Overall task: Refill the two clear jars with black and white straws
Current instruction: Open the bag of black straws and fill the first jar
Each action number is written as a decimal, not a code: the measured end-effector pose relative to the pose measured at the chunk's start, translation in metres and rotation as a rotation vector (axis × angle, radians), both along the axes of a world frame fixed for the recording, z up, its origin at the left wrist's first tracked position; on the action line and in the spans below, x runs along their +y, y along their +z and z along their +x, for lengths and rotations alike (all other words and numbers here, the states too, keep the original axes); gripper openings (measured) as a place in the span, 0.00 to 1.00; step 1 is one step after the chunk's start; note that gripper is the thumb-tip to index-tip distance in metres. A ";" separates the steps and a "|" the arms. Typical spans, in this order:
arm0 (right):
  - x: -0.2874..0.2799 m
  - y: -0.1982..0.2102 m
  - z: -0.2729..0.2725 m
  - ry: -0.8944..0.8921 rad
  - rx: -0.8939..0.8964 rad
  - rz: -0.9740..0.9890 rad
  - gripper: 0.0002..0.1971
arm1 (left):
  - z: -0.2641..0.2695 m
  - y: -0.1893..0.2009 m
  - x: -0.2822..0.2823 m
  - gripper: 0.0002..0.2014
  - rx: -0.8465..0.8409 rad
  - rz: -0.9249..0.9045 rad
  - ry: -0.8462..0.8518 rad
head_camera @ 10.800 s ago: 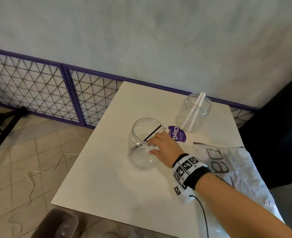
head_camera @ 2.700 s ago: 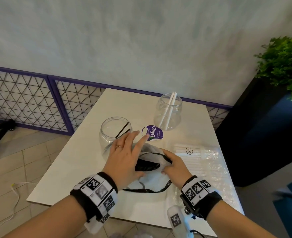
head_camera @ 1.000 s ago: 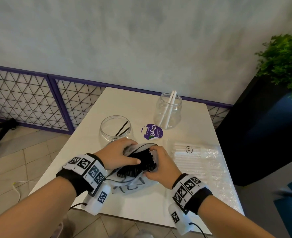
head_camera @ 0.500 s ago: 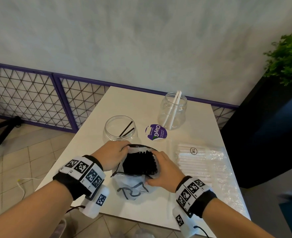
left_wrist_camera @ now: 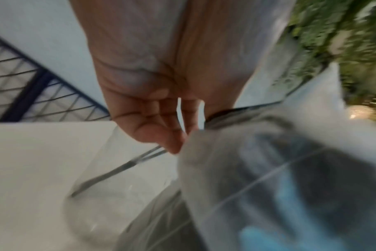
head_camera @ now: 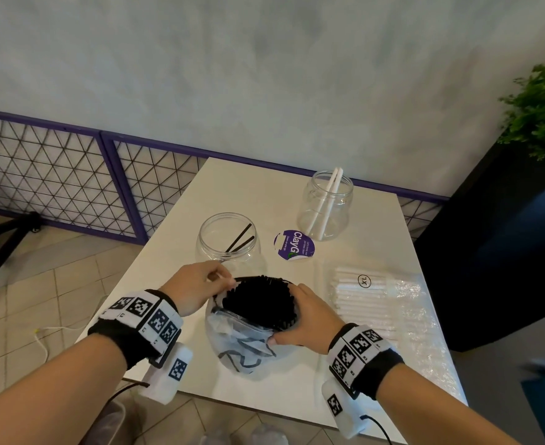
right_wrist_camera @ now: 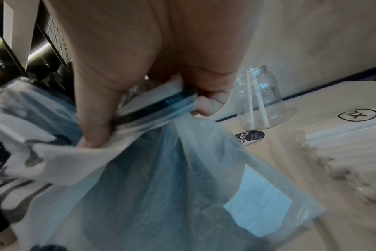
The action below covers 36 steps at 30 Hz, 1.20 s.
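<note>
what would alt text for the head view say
Both hands, left hand and right hand, hold open a plastic bag of black straws on a white table, near two nearly empty clear jars.

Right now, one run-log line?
stage: opening bag | left hand: pinches plastic bag rim | right hand: grips bag | black straws: bagged

I see both forearms reaching forward (banded wrists level); left hand pinches with curled fingertips, right hand clamps, thumb pressed inward.
</note>
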State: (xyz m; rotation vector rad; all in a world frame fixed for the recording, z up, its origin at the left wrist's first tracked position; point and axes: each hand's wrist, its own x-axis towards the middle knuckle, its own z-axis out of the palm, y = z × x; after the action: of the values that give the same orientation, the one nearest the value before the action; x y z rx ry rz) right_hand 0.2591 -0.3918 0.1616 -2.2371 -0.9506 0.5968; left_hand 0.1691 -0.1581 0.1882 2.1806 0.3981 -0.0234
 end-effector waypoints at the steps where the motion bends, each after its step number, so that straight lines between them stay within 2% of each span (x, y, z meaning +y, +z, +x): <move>1: 0.000 0.001 0.001 -0.005 0.006 0.002 0.47 | -0.003 0.009 -0.002 0.08 -0.071 0.040 -0.010; 3: 0.001 0.000 0.004 -0.025 0.026 -0.001 0.47 | -0.010 0.031 -0.009 0.13 -0.148 -0.005 -0.103; 5: 0.001 -0.002 0.006 -0.042 0.037 0.001 0.47 | -0.017 0.044 -0.014 0.26 -0.057 -0.022 -0.276; 7: 0.001 -0.004 0.008 -0.054 0.051 -0.002 0.47 | -0.023 0.043 -0.012 0.40 0.086 0.139 -0.438; 9: 0.000 -0.001 0.009 -0.056 0.066 -0.018 0.44 | -0.027 0.032 -0.007 0.43 0.141 0.330 -0.478; 11: 0.000 0.001 0.008 -0.044 0.068 -0.034 0.41 | -0.030 0.019 -0.004 0.38 0.126 0.474 -0.413; 13: 0.002 0.004 0.005 -0.026 0.074 -0.039 0.37 | -0.029 0.008 -0.004 0.25 0.068 0.617 -0.329; 16: 0.004 0.008 0.000 -0.016 0.077 -0.057 0.29 | -0.028 -0.002 -0.004 0.13 -0.111 0.669 -0.242; 19: 0.005 0.012 -0.003 -0.021 0.073 -0.052 0.27 | -0.031 -0.012 -0.003 0.05 -0.280 0.700 -0.205; 23: 0.008 0.012 -0.007 -0.047 0.099 -0.009 0.26 | -0.036 -0.022 -0.005 0.13 -0.302 0.618 -0.148; 27: 0.008 0.010 -0.006 -0.083 0.122 0.040 0.25 | -0.046 -0.023 -0.005 0.17 -0.266 0.580 -0.184; 32: 0.008 0.009 -0.006 -0.102 0.139 0.049 0.28 | -0.060 -0.007 -0.013 0.14 -0.497 0.617 -0.184; 36: 0.009 0.009 -0.006 -0.121 0.151 0.044 0.27 | -0.056 0.000 -0.016 0.04 -0.514 0.813 -0.256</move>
State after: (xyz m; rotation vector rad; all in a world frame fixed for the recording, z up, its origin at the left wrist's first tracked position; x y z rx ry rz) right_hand 0.2529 -0.3832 0.1711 -2.1596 -0.7406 0.6723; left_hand 0.1132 -0.1745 0.1882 2.8875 -0.2177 0.6455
